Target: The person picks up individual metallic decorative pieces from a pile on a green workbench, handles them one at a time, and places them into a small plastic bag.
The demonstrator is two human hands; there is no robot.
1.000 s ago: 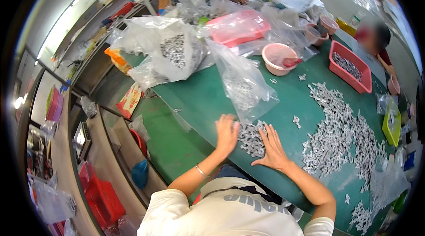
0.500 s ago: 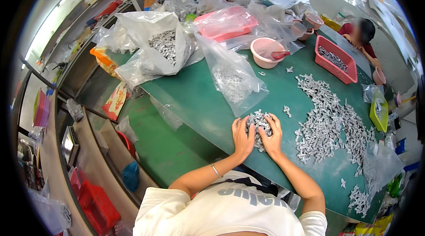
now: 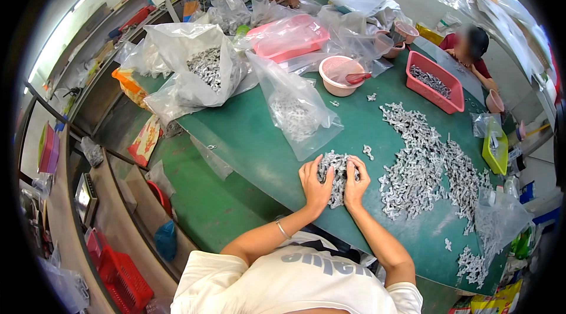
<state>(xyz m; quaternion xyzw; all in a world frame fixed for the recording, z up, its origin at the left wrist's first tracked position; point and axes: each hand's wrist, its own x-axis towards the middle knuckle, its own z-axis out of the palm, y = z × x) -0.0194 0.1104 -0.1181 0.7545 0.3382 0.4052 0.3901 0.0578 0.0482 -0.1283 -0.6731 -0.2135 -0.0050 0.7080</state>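
Note:
A small heap of grey metal parts (image 3: 336,179), each little and curved, is cupped between my two hands close to the table's near edge. My left hand (image 3: 315,186) curls round its left side, a bracelet on that wrist. From the other side my right hand (image 3: 356,183) closes on it with bent fingers. Just beyond lies a clear plastic bag (image 3: 299,114) with more grey parts inside. To the right, a much larger spread of the same parts (image 3: 414,166) covers the green table (image 3: 259,155). A few loose parts (image 3: 368,152) lie between.
A big open bag of parts (image 3: 204,69), a bag-draped pink tray (image 3: 289,40) and a pink bowl (image 3: 342,75) stand farther back. At the right are a red tray (image 3: 435,83), a yellow-green basket (image 3: 495,152) and a seated person (image 3: 470,48). Shelving (image 3: 112,196) stands left.
My hands have drawn inward around the heap, the right one turning more side-on. The whole view has shifted slightly, so the table's things sit farther left.

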